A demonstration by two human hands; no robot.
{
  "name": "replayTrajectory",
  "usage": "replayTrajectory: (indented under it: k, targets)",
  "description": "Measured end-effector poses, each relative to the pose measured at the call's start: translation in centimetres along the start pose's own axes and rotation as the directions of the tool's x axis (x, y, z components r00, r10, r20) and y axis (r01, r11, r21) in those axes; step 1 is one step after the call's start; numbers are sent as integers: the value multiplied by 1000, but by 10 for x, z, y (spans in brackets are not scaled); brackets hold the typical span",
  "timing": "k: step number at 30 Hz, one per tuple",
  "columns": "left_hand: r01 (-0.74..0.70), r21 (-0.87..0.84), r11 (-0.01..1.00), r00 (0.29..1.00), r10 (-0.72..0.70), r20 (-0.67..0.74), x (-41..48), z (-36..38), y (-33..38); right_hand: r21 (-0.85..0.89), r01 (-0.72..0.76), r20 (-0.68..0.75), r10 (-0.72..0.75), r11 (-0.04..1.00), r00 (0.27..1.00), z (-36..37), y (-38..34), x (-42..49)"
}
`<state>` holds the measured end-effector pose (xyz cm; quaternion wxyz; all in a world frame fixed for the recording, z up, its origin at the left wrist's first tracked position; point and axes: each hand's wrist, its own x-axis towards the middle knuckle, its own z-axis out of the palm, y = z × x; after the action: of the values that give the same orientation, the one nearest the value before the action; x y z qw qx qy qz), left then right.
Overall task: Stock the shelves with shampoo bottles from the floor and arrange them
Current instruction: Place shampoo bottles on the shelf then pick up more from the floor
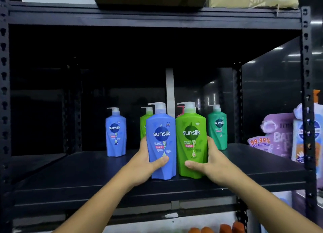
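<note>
Shelf (87,171), black metal, partly stocked.
- Rear, left of middle: small blue bottle (115,133), then small green bottle (146,122).
- Front edge, middle: left hand (145,164), grip wrapped round large blue bottle (161,145). Touching it, large green bottle (191,142), in the grip of right hand (213,161). Both appear to stand on the shelf.
- Rear: teal bottle (217,128).
- Beyond the right post: purple pouches (274,136).

The rear bottles limit how far back the pair can go. Floor stock not in view.

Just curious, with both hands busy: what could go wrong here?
Pushed back, the blue bottle and green bottle could topple the rear green bottle and red-pumped bottle behind them. Both are near the front edge of the shelf; one slipping from the left hand or right hand might fall.
</note>
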<state>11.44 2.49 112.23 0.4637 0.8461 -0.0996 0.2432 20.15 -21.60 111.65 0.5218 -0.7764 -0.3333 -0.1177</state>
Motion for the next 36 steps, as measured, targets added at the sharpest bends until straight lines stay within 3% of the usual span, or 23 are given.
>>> replayTrajectory:
  k: [11, 22, 29, 36]
  targets:
    - [91, 134, 987, 986, -108, 129, 106, 84, 2, -150, -228, -97, 215, 962, 972, -76, 76, 40]
    - [303, 217, 928, 946, -320, 45, 173, 107, -14, -164, -323, -105, 309, 932, 945, -127, 129, 97]
    - [158, 256, 954, 987, -141, -83, 169, 121, -29, -124, -308, -84, 299, 943, 950, -131, 150, 112]
    - [115, 249, 962, 990, -91, -106, 171, 120, -36, -179, -263, -74, 253, 948, 965, -131, 160, 114]
